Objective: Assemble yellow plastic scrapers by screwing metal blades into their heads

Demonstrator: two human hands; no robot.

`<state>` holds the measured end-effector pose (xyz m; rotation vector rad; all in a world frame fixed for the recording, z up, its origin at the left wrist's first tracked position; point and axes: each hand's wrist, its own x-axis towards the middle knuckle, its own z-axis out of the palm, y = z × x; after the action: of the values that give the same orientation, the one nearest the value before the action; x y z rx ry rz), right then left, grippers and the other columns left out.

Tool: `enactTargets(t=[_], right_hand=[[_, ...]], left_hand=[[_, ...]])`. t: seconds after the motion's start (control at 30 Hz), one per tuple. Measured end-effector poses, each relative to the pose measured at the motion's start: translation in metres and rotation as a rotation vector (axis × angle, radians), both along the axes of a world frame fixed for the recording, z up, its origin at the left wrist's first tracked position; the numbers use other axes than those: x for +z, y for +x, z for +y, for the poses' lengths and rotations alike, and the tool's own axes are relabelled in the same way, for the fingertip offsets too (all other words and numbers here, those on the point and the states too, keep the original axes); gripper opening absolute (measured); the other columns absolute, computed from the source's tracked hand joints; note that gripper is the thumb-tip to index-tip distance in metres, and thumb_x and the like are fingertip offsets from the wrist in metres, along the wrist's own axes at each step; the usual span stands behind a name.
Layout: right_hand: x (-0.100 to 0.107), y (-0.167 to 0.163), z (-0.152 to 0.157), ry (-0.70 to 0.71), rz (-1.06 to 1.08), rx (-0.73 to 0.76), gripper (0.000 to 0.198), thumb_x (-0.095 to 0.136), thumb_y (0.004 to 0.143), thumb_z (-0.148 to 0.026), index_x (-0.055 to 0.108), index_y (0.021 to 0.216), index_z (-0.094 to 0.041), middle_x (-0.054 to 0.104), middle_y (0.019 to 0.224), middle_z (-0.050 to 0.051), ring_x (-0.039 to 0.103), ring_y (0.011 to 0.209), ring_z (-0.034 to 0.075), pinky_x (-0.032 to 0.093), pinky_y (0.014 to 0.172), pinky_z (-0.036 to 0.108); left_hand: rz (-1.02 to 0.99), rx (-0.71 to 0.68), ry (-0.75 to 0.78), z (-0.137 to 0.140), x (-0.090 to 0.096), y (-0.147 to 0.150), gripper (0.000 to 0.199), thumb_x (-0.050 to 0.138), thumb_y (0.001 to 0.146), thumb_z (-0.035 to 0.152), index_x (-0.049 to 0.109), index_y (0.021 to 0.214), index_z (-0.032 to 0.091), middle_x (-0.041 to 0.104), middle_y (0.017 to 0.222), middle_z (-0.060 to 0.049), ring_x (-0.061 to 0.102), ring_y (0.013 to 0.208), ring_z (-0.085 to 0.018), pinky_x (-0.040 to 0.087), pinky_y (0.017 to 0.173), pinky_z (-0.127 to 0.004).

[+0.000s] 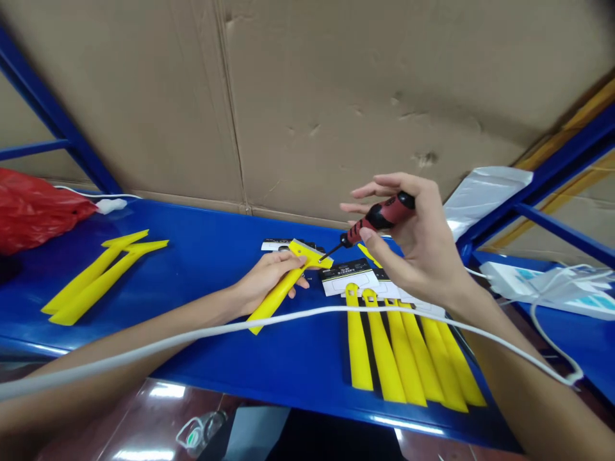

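My left hand [275, 272] is closed round a yellow scraper [273, 302] just below its wide head, with the handle slanting toward me. In my right hand [425, 246] is a red and black screwdriver [372, 222], held between thumb and palm with several fingers lifted away. Its shaft tilts down to the left, and the tip meets a small screw on the scraper's head. Below my right hand, a row of yellow scrapers [384, 352] lies with handles toward me. Printed cards [350, 280] lie about their far ends.
Two yellow scrapers [96, 285] lie at left on the blue table [202, 256], near a red plastic bag [38, 208]. A white cable [211, 328] crosses in front of my forearms. At right stands a power strip [519, 282]; cardboard [307, 96] backs the table.
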<state>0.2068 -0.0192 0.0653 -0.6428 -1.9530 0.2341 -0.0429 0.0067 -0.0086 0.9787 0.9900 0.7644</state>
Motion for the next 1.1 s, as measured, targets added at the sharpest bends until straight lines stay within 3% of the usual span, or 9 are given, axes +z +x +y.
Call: enactTargets(t=[0.2,0.4,0.67,0.8,0.9,0.97,1.03,1.1], right_hand=[[-0.015,0.005,0.001,0.091,0.101,-0.097,0.068,0.096,0.093,-0.041,0.060,0.150,-0.039,0.081,0.117,0.003,0.084,0.097,0.028,0.076,0.088,0.049],[-0.029,0.007,0.003,0.127,0.221,-0.179,0.070,0.102,0.085,-0.041,0.063,0.143,-0.039,0.077,0.096,-0.001,0.080,0.083,0.026,0.076,0.080,0.048],[-0.022,0.015,-0.005,-0.187,0.288,-0.041,0.083,0.104,0.080,-0.032,0.061,0.150,-0.038,0.079,0.118,0.003,0.086,0.105,0.031,0.077,0.089,0.052],[-0.025,0.016,-0.008,-0.041,0.246,-0.053,0.098,0.108,0.073,-0.026,0.061,0.157,-0.046,0.074,0.135,0.003,0.085,0.105,0.031,0.079,0.086,0.052],[-0.028,0.015,-0.010,0.154,0.206,-0.121,0.094,0.106,0.076,-0.024,0.066,0.157,-0.051,0.060,0.152,0.003,0.084,0.101,0.029,0.079,0.086,0.051],[-0.029,0.013,-0.010,0.240,0.188,-0.155,0.091,0.104,0.079,-0.025,0.066,0.158,-0.051,0.058,0.153,0.004,0.083,0.097,0.028,0.078,0.086,0.052],[-0.030,0.012,-0.009,0.243,0.142,-0.136,0.095,0.100,0.082,-0.025,0.060,0.164,-0.050,0.063,0.146,0.005,0.082,0.102,0.030,0.077,0.092,0.056],[-0.030,0.010,-0.007,0.181,0.093,-0.086,0.099,0.097,0.085,-0.026,0.051,0.170,-0.051,0.065,0.146,0.005,0.079,0.122,0.035,0.075,0.102,0.060]], left_hand=[[-0.022,-0.032,0.028,-0.006,0.004,0.002,0.013,0.073,0.109,0.024,0.075,0.103,0.013,0.076,0.074,-0.006,0.067,0.054,-0.013,0.049,0.047,-0.020],[-0.021,-0.076,0.057,-0.009,0.002,0.000,0.015,0.078,0.107,0.027,0.077,0.103,0.013,0.080,0.081,-0.008,0.070,0.058,-0.013,0.048,0.047,-0.019],[-0.029,-0.082,0.064,-0.008,-0.002,0.001,0.016,0.080,0.105,0.029,0.079,0.108,0.014,0.080,0.081,-0.007,0.068,0.058,-0.013,0.049,0.047,-0.020],[-0.019,-0.074,0.071,-0.008,0.000,0.001,0.017,0.080,0.105,0.031,0.077,0.107,0.014,0.078,0.079,-0.006,0.067,0.056,-0.012,0.048,0.047,-0.019],[-0.026,-0.078,0.090,-0.008,0.000,0.000,0.017,0.077,0.107,0.031,0.076,0.110,0.014,0.077,0.077,-0.005,0.065,0.054,-0.011,0.048,0.046,-0.018],[-0.031,-0.082,0.094,-0.007,-0.001,0.000,0.017,0.074,0.109,0.030,0.076,0.112,0.013,0.077,0.077,-0.006,0.064,0.052,-0.011,0.049,0.047,-0.019],[-0.033,-0.077,0.090,-0.006,-0.003,0.000,0.017,0.073,0.109,0.029,0.076,0.112,0.013,0.077,0.077,-0.006,0.063,0.051,-0.011,0.049,0.047,-0.019],[-0.031,-0.067,0.082,-0.005,-0.005,0.000,0.017,0.074,0.109,0.030,0.076,0.111,0.013,0.076,0.075,-0.005,0.064,0.052,-0.011,0.050,0.047,-0.019]])
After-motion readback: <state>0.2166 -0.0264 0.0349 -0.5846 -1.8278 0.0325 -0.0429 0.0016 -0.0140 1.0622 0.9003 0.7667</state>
